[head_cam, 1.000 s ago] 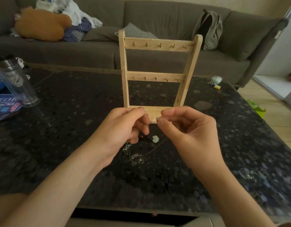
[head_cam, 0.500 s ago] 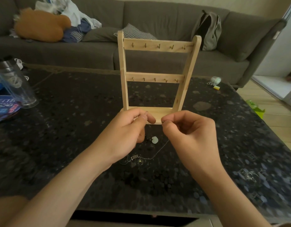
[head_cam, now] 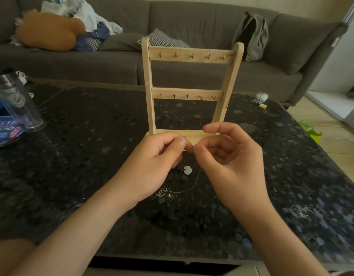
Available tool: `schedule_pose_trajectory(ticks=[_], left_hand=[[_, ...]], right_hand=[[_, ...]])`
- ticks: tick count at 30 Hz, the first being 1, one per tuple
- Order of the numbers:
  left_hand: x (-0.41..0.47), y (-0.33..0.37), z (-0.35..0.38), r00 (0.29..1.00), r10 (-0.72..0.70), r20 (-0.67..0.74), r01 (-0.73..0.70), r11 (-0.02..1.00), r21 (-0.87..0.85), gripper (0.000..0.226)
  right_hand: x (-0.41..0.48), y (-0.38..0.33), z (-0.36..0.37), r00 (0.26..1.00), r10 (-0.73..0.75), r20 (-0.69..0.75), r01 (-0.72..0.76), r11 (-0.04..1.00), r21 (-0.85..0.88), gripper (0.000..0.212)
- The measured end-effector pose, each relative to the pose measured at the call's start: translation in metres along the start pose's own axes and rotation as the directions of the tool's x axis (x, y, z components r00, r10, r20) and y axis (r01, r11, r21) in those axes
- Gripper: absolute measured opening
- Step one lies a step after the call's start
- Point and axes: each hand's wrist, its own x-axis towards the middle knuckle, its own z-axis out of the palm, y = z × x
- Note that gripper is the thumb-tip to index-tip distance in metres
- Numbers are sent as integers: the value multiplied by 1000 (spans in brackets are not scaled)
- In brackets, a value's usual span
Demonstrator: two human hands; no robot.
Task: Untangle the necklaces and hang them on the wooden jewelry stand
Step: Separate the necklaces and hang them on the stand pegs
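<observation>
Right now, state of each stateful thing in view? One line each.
wooden jewelry stand: upright on table, all hooks bare
chain necklace: unhung, pendant on table, chain rising toward the hands
white pendant: lying on table
left hand: fingertips pinched, apparently on chain
right hand: fingertips pinched beside left
backpack: upright on sofa

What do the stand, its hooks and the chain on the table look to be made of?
Stand: pale unfinished-looking wood, matte, with faint grain on the posts and rails. Hooks: small and brassy, probably metal, given their yellowish glint. Chain: thin and silvery, likely metal, with a silver-toned number charm. The pale pendant could be stone or plastic; too small to tell.
</observation>
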Motion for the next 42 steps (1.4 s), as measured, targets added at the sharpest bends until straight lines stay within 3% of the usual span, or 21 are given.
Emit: schedule_pose_trajectory(ticks=[6,17,25,29,35,42], left_hand=[[1,-2,3,999,30,13,-30,1000,6,22],[-2,0,1,998,-10,-65,-1,985,-170,18],[-3,-1,-1,991,54,-126,-63,996,-67,13],[-1,-1,0,988,29,-149,-32,999,-16,15],[0,1,-1,989,-55,-135,58,998,19,17],[-1,5,-8,990,-143,-17,144,990,16,19]], right_hand=[[0,1,1,999,-9,-34,8,1000,-20,24],[2,2,0,997,19,-79,-22,999,-36,21],[2,5,0,999,34,-36,-37,996,-76,19],[2,10,-1,995,-87,38,93,966,-241,23],[0,10,0,941,-313,127,336,824,-457,28],[2,10,-4,926,-249,284,353,838,-417,39]])
